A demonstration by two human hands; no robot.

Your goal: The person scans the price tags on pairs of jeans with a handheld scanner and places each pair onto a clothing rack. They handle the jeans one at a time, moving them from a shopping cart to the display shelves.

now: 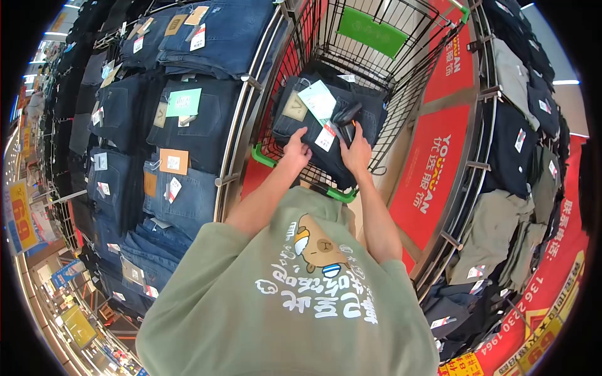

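Note:
A stack of folded dark jeans lies in a black wire shopping cart in front of me. A light green tag, a tan patch and a white-and-red price tag show on the top pair. My right hand is closed around the handle of a black barcode scanner, held over the jeans beside the price tag. My left hand rests at the near left edge of the stack, its fingers loosely bent and apart, holding nothing visible.
Shelves of folded, tagged jeans stand close on the left, behind a metal rail. On the right, a red sign panel runs below a rack of folded clothes. The cart has a green panel at its far end.

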